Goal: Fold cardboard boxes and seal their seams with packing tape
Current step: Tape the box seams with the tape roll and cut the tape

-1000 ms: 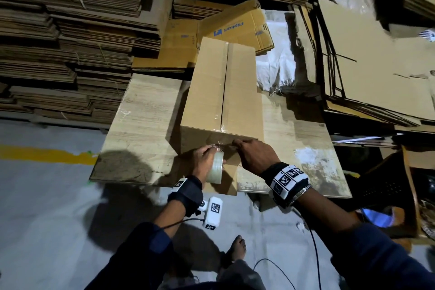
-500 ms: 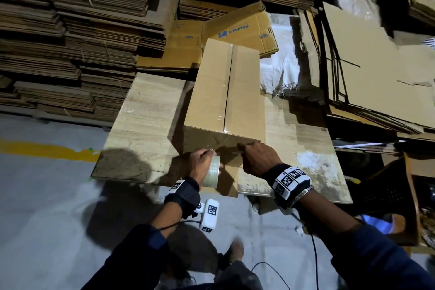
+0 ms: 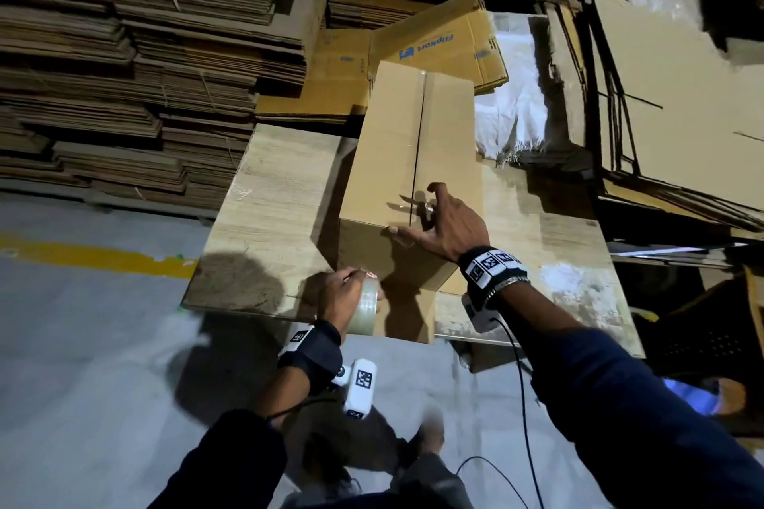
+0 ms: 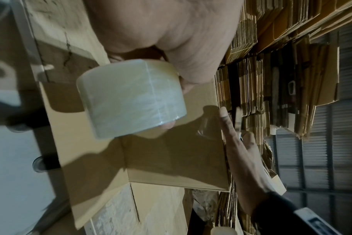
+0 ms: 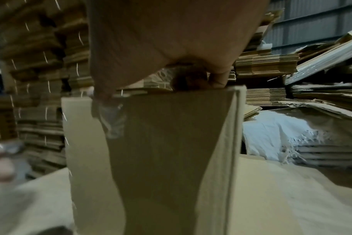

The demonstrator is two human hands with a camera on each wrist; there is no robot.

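Note:
A closed cardboard box (image 3: 388, 145) stands on a wooden board (image 3: 268, 211), with clear tape along its centre seam. My right hand (image 3: 430, 219) lies spread on the near end of the box top, thumb along the edge, pressing the tape down. A thin shiny glint sits by its fingers; I cannot tell what it is. The tape's loose end (image 5: 110, 120) hangs over onto the front face of the box (image 5: 167, 151). My left hand (image 3: 343, 293) grips a roll of clear tape (image 3: 367, 311) in front of the box, low by the board's edge. The roll (image 4: 131, 98) is free of the box (image 4: 171, 159).
Tall stacks of flat cardboard (image 3: 144, 54) fill the left and back. A printed flattened carton (image 3: 442, 41) lies behind the box. Leaning cardboard sheets (image 3: 682, 116) and a white sack (image 3: 521, 112) stand at the right. Grey floor with a yellow line (image 3: 82, 256) is at the left.
My right hand has gone from the front face up onto the box top and spread flat. The left hand has drawn the roll down and away from the box.

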